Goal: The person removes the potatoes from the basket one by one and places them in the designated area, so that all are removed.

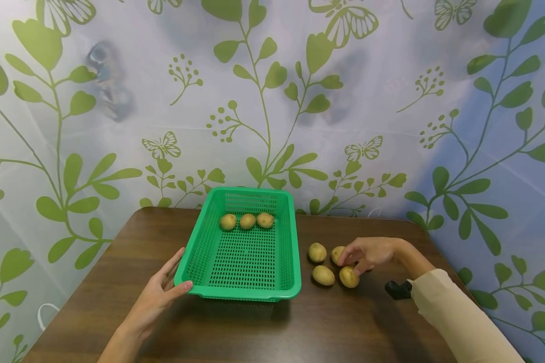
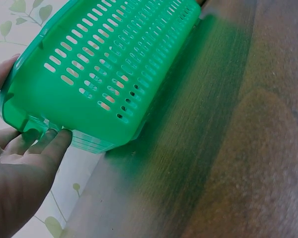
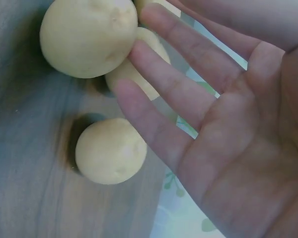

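Observation:
A green plastic basket (image 1: 242,292) sits on the table with three potatoes (image 1: 247,221) in a row at its far end. My left hand (image 1: 161,292) grips the basket's near left corner, thumb at the rim and fingers under it, as the left wrist view shows on the basket's slotted wall (image 2: 109,64). To the right of the basket lie several loose potatoes (image 1: 323,276). Over them hovers my right hand (image 1: 370,252), its fingers extended beside the nearest potato (image 1: 349,278). In the right wrist view the fingertips are close to a large potato (image 3: 89,37); whether they touch it I cannot tell.
The brown wooden table (image 1: 327,327) reaches back to a pale curtain (image 1: 386,101) printed with green leaves and butterflies. A black object (image 1: 398,290) shows beside the right sleeve (image 1: 454,312). A thin white loop (image 1: 43,315) is at the table's left edge.

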{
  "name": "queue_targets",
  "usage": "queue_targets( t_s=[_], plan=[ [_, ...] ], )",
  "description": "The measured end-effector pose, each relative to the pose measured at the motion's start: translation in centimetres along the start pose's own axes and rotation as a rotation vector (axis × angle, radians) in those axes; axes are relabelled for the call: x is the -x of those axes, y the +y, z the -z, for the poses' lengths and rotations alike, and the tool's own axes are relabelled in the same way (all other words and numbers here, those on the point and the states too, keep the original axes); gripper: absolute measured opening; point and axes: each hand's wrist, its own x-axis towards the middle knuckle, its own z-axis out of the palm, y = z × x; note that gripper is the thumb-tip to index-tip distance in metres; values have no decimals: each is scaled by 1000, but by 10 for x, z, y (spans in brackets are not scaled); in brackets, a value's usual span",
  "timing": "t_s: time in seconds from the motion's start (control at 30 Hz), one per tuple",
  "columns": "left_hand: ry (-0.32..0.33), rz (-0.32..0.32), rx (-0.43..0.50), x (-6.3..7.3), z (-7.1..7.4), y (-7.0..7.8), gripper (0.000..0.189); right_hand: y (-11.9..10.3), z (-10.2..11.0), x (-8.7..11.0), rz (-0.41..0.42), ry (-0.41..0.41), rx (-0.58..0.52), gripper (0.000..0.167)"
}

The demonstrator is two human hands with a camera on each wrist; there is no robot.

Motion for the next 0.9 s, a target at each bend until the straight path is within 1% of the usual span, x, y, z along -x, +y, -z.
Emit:
queue_targets(
  t_s=[0.13,0.37,0.5,0.63,0.73,0.9],
  plan=[
    [-2,1,6,0,0,0,80,-6,4,-2,12,-10,25,42],
    [-4,0,21,0,0,0,81,-21,11,-10,14,-35,34,38],
    [-2,-2,25,0,0,0,81,-30,15,-16,19,-41,19,43],
    [4,2,22,0,0,-1,81,-38,19,-20,31,-48,41,51],
    [6,3,16,0,0,-1,80,-44,21,-23,37,-47,78,51],
    [7,-1,3,0,0,-1,81,-56,24,-28,34,-46,81,51]
  ],
)
